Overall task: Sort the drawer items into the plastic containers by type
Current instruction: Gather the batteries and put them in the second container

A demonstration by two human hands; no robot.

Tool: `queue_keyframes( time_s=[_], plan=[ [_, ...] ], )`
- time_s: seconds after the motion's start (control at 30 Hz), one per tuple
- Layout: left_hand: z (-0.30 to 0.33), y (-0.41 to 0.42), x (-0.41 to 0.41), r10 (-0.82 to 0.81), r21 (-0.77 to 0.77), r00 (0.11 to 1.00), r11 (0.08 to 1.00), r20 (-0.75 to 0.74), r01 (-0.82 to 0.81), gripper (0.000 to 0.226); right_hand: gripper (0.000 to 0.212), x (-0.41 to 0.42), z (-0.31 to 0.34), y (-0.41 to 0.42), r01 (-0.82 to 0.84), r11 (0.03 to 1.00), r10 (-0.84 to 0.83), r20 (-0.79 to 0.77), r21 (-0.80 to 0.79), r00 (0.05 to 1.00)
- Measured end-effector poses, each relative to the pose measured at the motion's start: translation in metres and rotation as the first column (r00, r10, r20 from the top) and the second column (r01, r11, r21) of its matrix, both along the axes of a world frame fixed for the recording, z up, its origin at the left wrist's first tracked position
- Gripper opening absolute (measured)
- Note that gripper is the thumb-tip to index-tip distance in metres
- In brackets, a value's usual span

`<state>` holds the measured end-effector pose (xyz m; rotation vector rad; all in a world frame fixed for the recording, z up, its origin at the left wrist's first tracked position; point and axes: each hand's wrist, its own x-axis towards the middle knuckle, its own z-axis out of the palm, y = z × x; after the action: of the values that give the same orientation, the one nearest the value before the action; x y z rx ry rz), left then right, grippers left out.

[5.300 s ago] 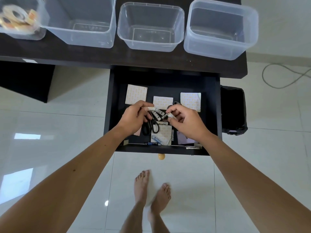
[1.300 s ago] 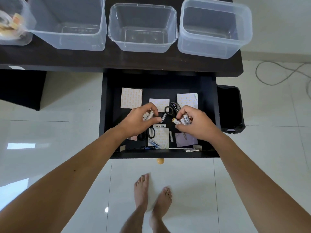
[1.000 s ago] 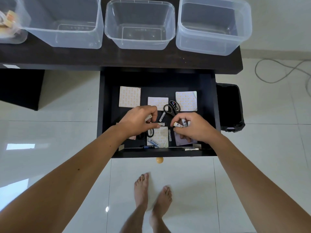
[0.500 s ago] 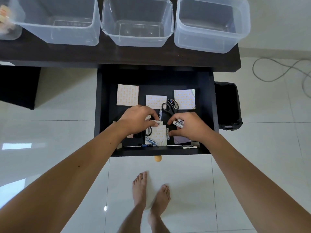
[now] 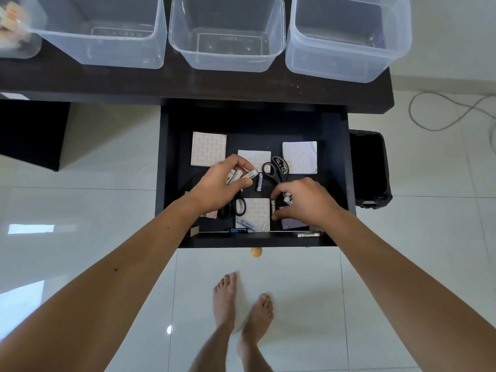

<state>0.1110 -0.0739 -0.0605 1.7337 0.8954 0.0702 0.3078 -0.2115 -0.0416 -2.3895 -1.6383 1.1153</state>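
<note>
My left hand point(image 5: 217, 187) was curled round a small bundle of batteries point(image 5: 241, 176), fingers closed to keep them from rolling away. My right hand point(image 5: 303, 202) gripped a few more batteries and pinched at another one point(image 5: 273, 207) lying beside a sticky-note pad point(image 5: 256, 213); I judged I was gathering all of one type before lifting out. Loose batteries, two pairs of scissors point(image 5: 277, 170) and several pads remained in the open drawer point(image 5: 167, 170). Above it, on the dark table point(image 5: 107, 81), three clear containers point(image 5: 228, 38) stood empty in a row, and a fourth point(image 5: 16, 30) at far left held something pale. Beyond lay glossy white floor tiles, with a black bin point(image 5: 371, 170) at the right.
</note>
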Motion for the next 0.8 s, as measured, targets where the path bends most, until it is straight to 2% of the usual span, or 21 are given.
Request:
queue_keyframes(
  time_s=[0.1,0.23,0.47,0.6,0.8],
  plan=[
    [0.002,-0.001,-0.001,-0.026,-0.056,0.998,0.998,0.053,0.029,0.031,0.038,0.001,-0.002,-0.002,0.059,0.998,-0.059,-0.058,-0.006,0.997],
    [0.008,-0.005,0.001,-0.066,-0.042,0.994,0.997,0.082,0.069,0.028,0.031,0.009,0.003,-0.009,0.201,0.979,-0.186,-0.234,0.038,0.954],
    [0.014,-0.011,0.011,-0.072,0.043,0.997,0.996,-0.018,0.073,0.027,0.024,0.01,0.023,-0.016,0.375,0.922,-0.292,-0.47,0.092,0.833],
    [0.011,-0.015,0.017,-0.051,0.107,0.995,0.992,-0.09,0.06,0.014,0.012,0.013,0.03,-0.019,0.49,0.866,-0.355,-0.565,0.102,0.745],
    [0.001,-0.018,0.033,0.012,0.213,0.961,0.976,-0.276,0.049,0.031,0.006,0.016,0.031,-0.018,0.629,0.776,-0.471,-0.628,0.04,0.62]
  ],
)
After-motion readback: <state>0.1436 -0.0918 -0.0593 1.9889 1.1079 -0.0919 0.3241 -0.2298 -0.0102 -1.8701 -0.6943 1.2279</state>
